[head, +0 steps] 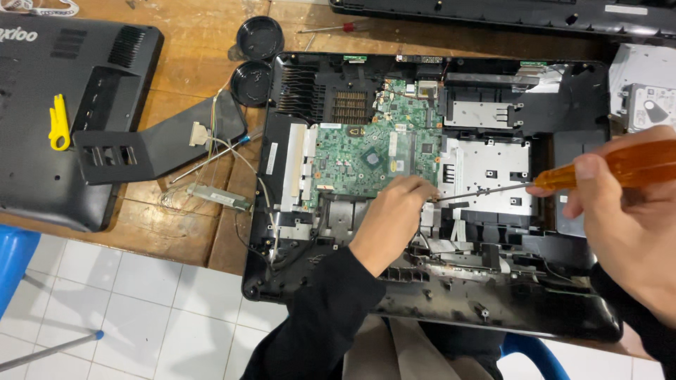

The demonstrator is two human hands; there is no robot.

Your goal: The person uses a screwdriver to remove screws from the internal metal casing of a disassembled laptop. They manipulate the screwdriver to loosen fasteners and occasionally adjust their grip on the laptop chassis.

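Head view: screwdriver on the opened computer chassis.
Your right hand (634,218) has a clenched grip on the orange-handled screwdriver (563,179), shaft running left, tip meeting your left hand (394,214). Left fingers are curled at the tip, beside the green circuit board (366,158); can't tell if they pinch anything. Chassis (436,295) lies on the wooden bench (197,42).

Screwdriver (563,177): I see an amber handle at the right of the frame, with a thin metal shaft lying nearly level and its tip at centre.
Circuit board (366,156): I see it green, flat in the open black casing (422,309), centre frame.
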